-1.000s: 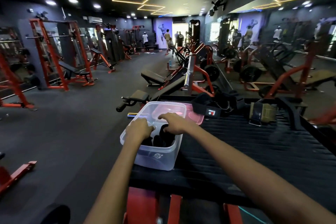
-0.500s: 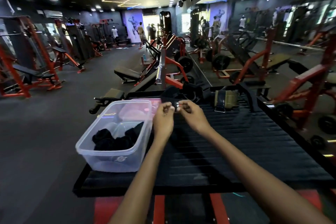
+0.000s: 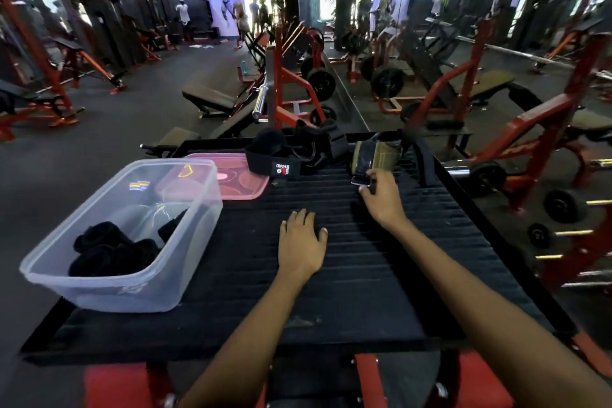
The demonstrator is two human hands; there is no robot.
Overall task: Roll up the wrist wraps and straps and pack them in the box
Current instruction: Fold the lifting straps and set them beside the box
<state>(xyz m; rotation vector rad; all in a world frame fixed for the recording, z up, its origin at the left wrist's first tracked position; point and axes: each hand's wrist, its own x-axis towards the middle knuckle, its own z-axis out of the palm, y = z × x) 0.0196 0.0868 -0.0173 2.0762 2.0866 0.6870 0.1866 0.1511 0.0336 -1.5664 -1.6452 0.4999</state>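
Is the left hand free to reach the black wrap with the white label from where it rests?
Probably yes. The left hand lies flat and empty on the platform, and only bare mat separates it from the black wrap straight ahead.

Clear glossy plastic box [image 3: 139, 288]; matt ribbed black platform [image 3: 331, 291].

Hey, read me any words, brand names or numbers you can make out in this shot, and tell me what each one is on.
"HARD", upside down from this view, white letters by a red mark on the black wrist wrap.
Smaller print beside it on the same label: too small to read.
Embossed mark on the front wall of the clear box: too faint to read.
Wall mural at the far end: a figure, no legible text.
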